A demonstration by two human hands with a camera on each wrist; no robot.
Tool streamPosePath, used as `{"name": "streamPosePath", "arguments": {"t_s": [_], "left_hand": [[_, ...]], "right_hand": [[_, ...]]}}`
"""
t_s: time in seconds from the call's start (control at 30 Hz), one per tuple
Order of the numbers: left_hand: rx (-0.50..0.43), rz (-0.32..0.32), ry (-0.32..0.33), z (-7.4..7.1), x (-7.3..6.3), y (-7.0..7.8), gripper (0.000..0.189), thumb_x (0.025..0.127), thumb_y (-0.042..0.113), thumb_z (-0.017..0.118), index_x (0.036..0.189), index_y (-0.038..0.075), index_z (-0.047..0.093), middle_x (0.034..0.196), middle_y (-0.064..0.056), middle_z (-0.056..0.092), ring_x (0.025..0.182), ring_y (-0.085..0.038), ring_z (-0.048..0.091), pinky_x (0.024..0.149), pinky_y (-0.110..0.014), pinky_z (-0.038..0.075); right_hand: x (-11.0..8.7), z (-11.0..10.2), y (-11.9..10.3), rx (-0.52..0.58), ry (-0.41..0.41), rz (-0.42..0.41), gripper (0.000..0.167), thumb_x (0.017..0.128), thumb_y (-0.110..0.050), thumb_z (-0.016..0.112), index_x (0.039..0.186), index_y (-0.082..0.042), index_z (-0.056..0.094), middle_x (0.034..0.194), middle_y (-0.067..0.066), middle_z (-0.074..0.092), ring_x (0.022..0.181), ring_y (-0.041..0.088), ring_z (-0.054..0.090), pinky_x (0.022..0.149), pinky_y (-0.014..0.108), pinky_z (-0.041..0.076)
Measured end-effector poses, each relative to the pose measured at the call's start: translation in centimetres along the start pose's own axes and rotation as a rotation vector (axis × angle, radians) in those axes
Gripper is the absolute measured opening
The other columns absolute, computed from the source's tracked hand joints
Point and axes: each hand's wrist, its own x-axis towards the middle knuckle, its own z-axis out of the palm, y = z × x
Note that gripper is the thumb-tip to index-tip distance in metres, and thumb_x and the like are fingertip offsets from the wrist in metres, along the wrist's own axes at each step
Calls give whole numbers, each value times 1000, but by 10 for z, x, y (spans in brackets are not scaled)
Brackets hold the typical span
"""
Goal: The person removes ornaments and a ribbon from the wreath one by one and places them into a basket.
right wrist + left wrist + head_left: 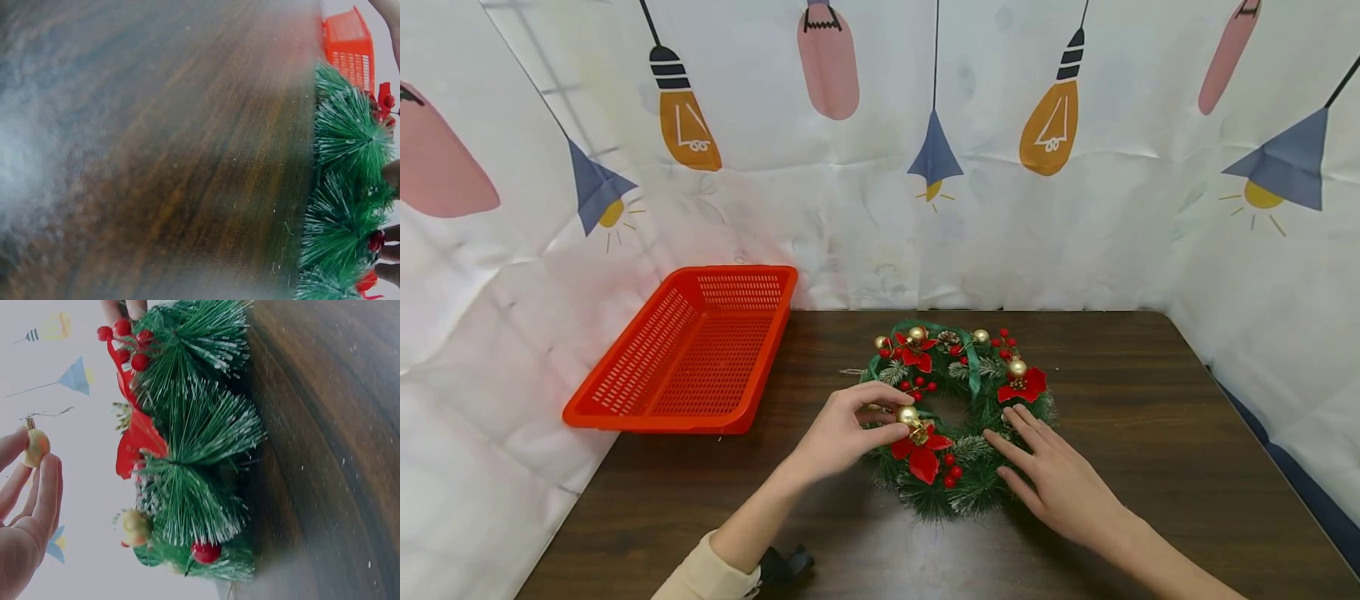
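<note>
A green Christmas wreath [973,475] with red flowers, berries and gold balls lies on the dark wooden table. My left hand [842,429] pinches a gold ball ornament [37,447] between thumb and fingers. In the left wrist view a thin wire sticks out of its cap, and the ball is held apart from the greenery. From the head it appears over the wreath's left side, near a red flower [922,467]. My right hand [1056,479] touches the wreath's right side, fingers spread and fairly straight.
An orange-red plastic basket [752,383] stands at the table's left back. A black item [786,565] lies by the left sleeve at the front. Behind the table hangs a white curtain [880,208] printed with lamps and bulbs.
</note>
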Motion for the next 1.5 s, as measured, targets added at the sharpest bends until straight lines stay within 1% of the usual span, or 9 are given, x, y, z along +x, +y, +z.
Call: {"name": "streamPosePath", "arguments": {"t_s": [0.17, 0.27, 0.4, 0.57, 0.77, 0.97, 1.17, 1.33, 1.5], "left_hand": [[-3, -1, 44, -10, -2, 1, 28, 91, 8, 80, 119, 11, 74, 115, -1, 69, 102, -21, 68, 91, -36, 58], [-5, 3, 64, -14, -2, 2, 29, 91, 7, 80, 119, 8, 74, 114, -2, 69, 102, -22, 67, 92, -36, 57], [-6, 1, 85, -19, -4, 4, 30, 90, 7, 81, 119, 6, 74, 115, -3, 69, 103, -23, 68, 93, -36, 57], [5, 8, 105, -25, -6, 3, 31, 90, 7, 81, 120, 9, 73, 117, -2, 70, 105, -24, 69, 93, -36, 57], [23, 17, 128, -33, -7, 2, 33, 90, 6, 81, 121, 2, 72, 115, -6, 71, 102, -26, 70, 90, -35, 58], [33, 25, 175, -48, -10, 3, 32, 90, 2, 79, 121, -2, 71, 115, -11, 70, 101, -28, 70, 91, -34, 57], [28, 17, 226, -61, -15, 8, 32, 90, -1, 78, 121, 2, 71, 116, -13, 69, 101, -26, 70, 91, -34, 58], [21, 15, 245, -65, -18, 9, 32, 89, -2, 78, 121, 2, 72, 116, -14, 69, 100, -25, 71, 89, -32, 58], [26, 17, 254, -67, -20, 9, 33, 89, -3, 78, 120, -3, 70, 115, -15, 69, 99, -24, 70, 89, -32, 58]], "right_hand": [[-1, 2, 0, -6, -4, 10, 55, 95, -29, 75, 146, -13, 60, 156, 23, 42, 145, 40, 39, 113, 51, 38], [-1, 2, 1, -7, -8, 15, 55, 96, -30, 74, 147, -14, 59, 157, 22, 42, 145, 39, 38, 115, 48, 37], [-1, 2, 0, -9, -11, 17, 56, 95, -31, 74, 147, -14, 59, 157, 22, 42, 145, 39, 38, 111, 51, 40], [-1, 2, 1, -11, -8, 16, 56, 96, -31, 74, 146, -14, 60, 157, 22, 42, 145, 39, 38, 110, 52, 42], [-2, 1, 1, -11, -5, 14, 55, 96, -31, 74, 146, -14, 60, 157, 22, 42, 145, 39, 38, 109, 53, 42], [-2, 1, 1, -9, -8, 11, 56, 95, -30, 74, 147, -14, 59, 156, 23, 42, 145, 39, 38, 107, 56, 43], [-1, 1, 0, -5, -14, 15, 56, 95, -30, 74, 147, -14, 59, 157, 22, 41, 146, 39, 37, 108, 56, 43], [-1, 2, 1, -3, -5, 11, 56, 94, -29, 76, 146, -13, 60, 156, 24, 42, 145, 40, 38, 107, 56, 44], [-1, 1, 0, 1, 2, 6, 55, 94, -27, 76, 145, -12, 61, 155, 25, 43, 143, 42, 39, 106, 56, 45]]}}
